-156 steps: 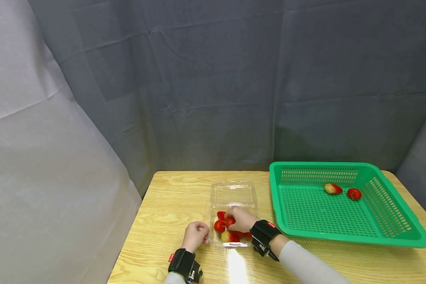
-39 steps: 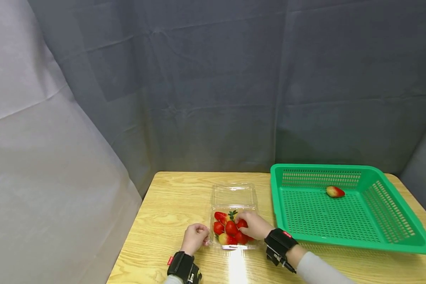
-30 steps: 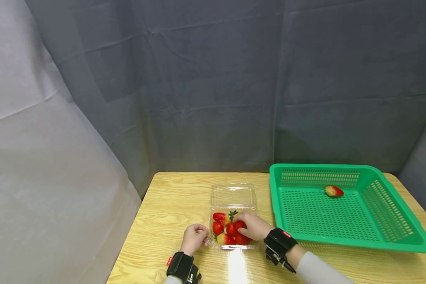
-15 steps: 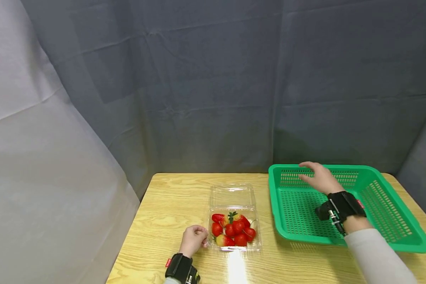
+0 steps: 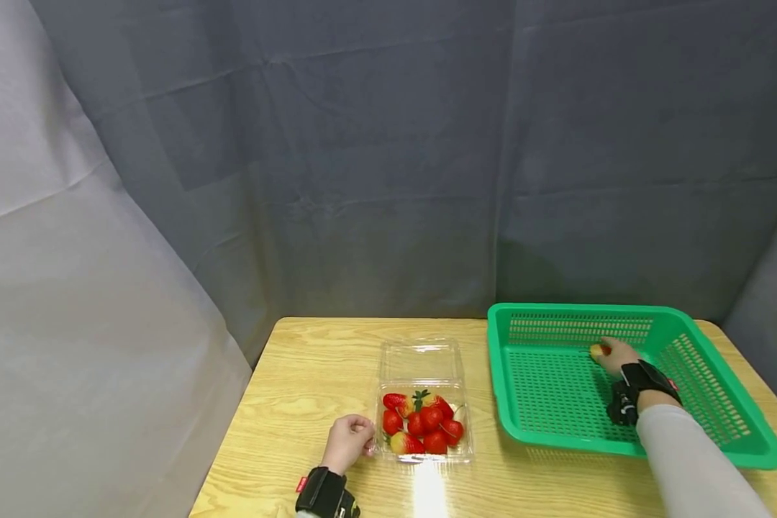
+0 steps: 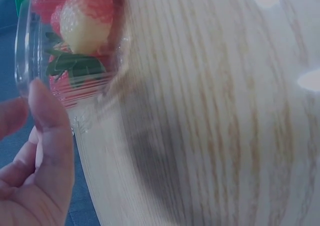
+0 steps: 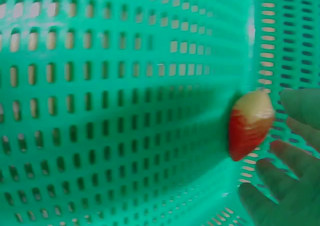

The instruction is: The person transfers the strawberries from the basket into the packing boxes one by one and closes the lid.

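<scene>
My left hand (image 5: pixel 347 440) is at the left edge of a clear plastic clamshell box (image 5: pixel 421 357), whose lid lies folded back. In the left wrist view the thumb and a finger (image 6: pixel 48 118) pinch its rim. Several strawberries (image 5: pixel 406 443) and round red fruits with thin stems, like cherries (image 5: pixel 452 432), fill the box. My right hand (image 5: pixel 618 355) reaches down into the green basket (image 5: pixel 573 432), over a red and yellow strawberry (image 7: pixel 251 123). The right wrist view shows its fingers spread close beside that strawberry, with a small gap visible.
A wooden table (image 5: pixel 311 374) carries the box and the basket, which stands right of the box. Grey cloth (image 5: pixel 388 180) hangs behind the table, and pale cloth (image 5: pixel 91 324) hangs at the left.
My right hand has left a round red fruit in the box and moved right, down into the basket to its one strawberry. The left hand has stayed at the box's edge.
</scene>
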{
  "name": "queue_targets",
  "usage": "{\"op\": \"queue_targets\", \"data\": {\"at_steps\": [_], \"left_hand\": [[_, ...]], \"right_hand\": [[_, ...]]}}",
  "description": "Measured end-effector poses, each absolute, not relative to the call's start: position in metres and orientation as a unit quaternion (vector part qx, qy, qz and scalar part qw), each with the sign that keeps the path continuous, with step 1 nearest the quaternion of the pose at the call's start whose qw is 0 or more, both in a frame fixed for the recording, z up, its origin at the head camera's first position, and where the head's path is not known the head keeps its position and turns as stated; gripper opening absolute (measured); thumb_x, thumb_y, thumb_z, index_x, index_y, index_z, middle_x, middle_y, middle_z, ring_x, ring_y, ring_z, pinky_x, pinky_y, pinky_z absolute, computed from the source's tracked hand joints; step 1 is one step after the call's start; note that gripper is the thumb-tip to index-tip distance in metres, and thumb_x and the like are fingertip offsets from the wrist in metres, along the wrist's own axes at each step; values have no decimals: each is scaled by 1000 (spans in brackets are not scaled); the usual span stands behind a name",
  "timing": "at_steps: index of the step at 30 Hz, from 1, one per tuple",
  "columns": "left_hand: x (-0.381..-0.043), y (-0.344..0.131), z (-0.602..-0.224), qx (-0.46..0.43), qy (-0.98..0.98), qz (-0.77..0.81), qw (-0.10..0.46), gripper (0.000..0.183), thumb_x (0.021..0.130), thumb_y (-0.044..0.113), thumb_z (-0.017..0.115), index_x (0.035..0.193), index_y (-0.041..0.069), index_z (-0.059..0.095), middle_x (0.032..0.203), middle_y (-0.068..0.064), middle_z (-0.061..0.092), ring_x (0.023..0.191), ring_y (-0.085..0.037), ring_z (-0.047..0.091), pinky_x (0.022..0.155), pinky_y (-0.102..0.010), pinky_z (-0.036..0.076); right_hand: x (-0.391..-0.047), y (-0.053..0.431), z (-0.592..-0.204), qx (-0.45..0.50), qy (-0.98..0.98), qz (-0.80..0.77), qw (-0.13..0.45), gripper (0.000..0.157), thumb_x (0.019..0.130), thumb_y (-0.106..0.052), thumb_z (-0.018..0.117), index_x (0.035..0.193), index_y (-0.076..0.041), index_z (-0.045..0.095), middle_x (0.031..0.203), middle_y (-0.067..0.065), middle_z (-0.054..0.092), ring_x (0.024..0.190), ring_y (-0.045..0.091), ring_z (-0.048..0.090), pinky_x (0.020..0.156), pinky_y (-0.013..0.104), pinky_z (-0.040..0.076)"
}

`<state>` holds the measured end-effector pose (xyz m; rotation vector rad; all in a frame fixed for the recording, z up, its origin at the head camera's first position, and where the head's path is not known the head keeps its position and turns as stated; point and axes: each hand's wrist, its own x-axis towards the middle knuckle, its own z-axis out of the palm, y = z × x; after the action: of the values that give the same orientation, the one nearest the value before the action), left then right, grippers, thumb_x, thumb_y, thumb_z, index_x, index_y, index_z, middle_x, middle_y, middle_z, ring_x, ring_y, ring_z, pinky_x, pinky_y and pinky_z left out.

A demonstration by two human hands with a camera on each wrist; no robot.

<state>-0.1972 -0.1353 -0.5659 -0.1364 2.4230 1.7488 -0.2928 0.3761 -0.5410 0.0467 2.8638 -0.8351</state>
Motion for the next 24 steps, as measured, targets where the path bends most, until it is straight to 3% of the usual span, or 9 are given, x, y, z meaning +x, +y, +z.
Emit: {"op": "queue_targets", "data": {"at_steps": [8, 15, 20, 24], "left_hand": [[-196, -135, -565, -48, 810, 580, 72, 9, 82, 0, 58, 85, -8, 60, 63, -3, 52, 50, -9, 54, 47, -28, 54], [-196, -135, -563, -52, 809, 582, 72, 8, 82, 0, 59, 84, -8, 60, 63, -3, 52, 51, -10, 54, 47, -28, 55], [-195, -135, -562, -50, 811, 578, 71, 8, 82, 0, 59, 84, -8, 60, 63, -3, 51, 51, -10, 54, 47, -29, 55], [-195, -135, -560, -53, 810, 580, 72, 9, 82, 0, 59, 84, -8, 59, 63, -3, 51, 51, -10, 54, 47, -28, 55]], "right_hand": [[-292, 371, -552, 20, 962, -259, 81, 46, 83, 2, 54, 122, 19, 36, 108, 43, 36, 94, 52, 40, 71, 54, 42], [-292, 369, -550, 43, 960, -252, 114, 44, 80, 3, 58, 121, 13, 42, 113, 45, 29, 97, 53, 37, 63, 45, 41], [-289, 367, -552, 27, 963, -252, 91, 45, 74, 0, 66, 112, 14, 46, 100, 39, 42, 83, 44, 44, 59, 42, 42], [-286, 365, -551, 23, 963, -253, 92, 41, 76, -5, 67, 107, 13, 47, 91, 31, 50, 72, 34, 47, 57, 40, 41]]}}
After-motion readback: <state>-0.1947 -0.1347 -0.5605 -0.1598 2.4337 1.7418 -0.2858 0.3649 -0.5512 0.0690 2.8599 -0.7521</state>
